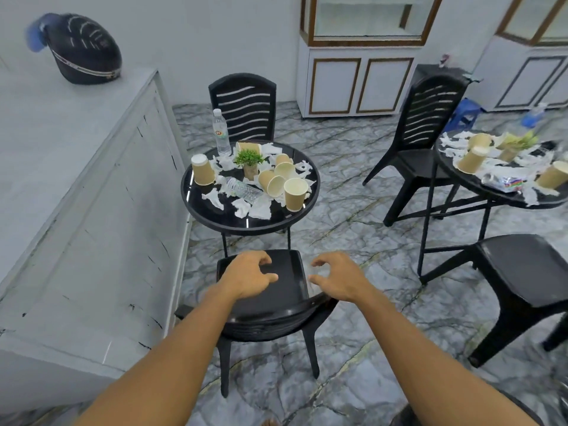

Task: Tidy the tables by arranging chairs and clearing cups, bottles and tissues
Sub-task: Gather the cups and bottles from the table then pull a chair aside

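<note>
A chair (270,299) stands before the table (215,216), another chair (242,106) behind

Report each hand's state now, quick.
Left hand: open, fingers loosely curled over the black plastic chair, holding nothing.
Right hand: open, fingers loosely curled, holding nothing.

Label on upright bottle (222,132): illegible.

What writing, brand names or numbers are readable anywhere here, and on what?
No text can be read.
upright bottle: label with an orange and green mark, lettering too blurred to read.
colourful packet, far right: print too blurred to read.
</note>
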The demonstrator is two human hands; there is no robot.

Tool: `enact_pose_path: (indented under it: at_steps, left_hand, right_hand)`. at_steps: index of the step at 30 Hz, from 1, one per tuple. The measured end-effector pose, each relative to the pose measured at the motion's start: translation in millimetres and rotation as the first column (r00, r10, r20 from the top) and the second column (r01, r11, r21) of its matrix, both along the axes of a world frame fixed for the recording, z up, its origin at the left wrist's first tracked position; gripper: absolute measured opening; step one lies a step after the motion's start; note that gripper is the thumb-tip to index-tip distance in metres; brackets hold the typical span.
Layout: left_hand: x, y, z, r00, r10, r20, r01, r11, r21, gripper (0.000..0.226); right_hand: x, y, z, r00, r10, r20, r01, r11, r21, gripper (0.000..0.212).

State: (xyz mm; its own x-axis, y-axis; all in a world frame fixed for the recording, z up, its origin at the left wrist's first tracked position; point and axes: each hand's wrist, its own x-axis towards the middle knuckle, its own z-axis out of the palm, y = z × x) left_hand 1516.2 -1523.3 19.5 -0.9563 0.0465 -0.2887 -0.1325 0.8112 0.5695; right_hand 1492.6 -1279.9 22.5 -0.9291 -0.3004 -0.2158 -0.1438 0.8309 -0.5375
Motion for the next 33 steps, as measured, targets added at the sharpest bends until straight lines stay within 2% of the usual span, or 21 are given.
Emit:
enact_pose_path:
  at_steps: [7,12,16,25,30,33]
  left_hand:
    - [-50,75,11,0.980,-0.195,-0.035,0.193,0.980,-0.038,0.049]
    - [-88,127,3,0.977,-0.210,-0.043,0.208,0.977,-0.043,0.048]
    - [-129,177,-7,0.979,-0.196,-0.049,0.192,0.979,-0.067,0.055]
    - [-213,250,-9,0.998,-0.002,-0.065,-0.002,0.998,-0.059,0.056]
    - [-244,233,4,0.981,0.166,-0.098,-0.172,0.983,-0.056,0.055]
    - [-254,205,5,0.933,0.333,-0.139,-0.341,0.940,-0.033,0.055]
  right_hand:
    - [-24,58,11,0.994,-0.106,0.021,0.105,0.992,0.067,0.031]
    - [-57,106,10,0.986,-0.160,0.039,0.156,0.983,0.095,0.040]
    - [-104,152,5,0.991,-0.126,0.044,0.122,0.989,0.090,0.042]
    - [-221,220,5,0.995,0.037,0.094,-0.047,0.993,0.105,0.046]
    - [-281,194,4,0.983,0.169,0.068,-0.174,0.982,0.071,0.041]
    - [-307,156,0,0.958,0.268,0.099,-0.272,0.962,0.029,0.040]
